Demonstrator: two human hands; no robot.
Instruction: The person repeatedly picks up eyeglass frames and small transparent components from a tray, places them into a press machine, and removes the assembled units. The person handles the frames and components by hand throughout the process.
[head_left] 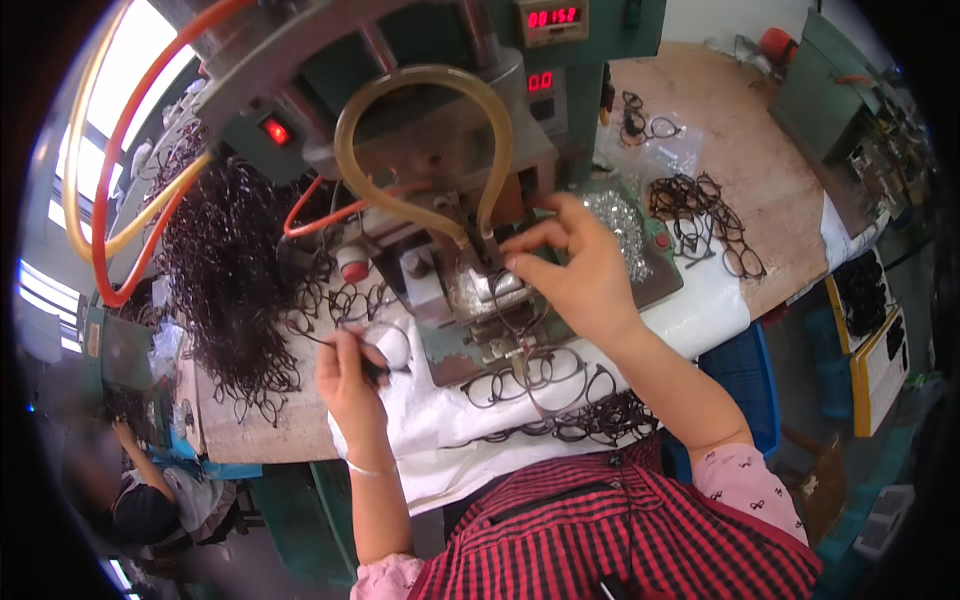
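brown table (225,420), big press (445,150). near left, the left hand (352,385) pinches dark glasses (375,372). farther right, the right hand (585,270) is at the press; can't tell its grip. maybe it's loading; next needs careful lining up.

Low right of the grip, a blue crate (764,392) is standing, a yellow-edged tray (872,386) resting farther right; far left, a co-worker (150,510) is reaching out.

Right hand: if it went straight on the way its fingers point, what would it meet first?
Probably the press's metal tooling, just left of the right hand and beneath the yellowish hose; the gap in depth is unclear.
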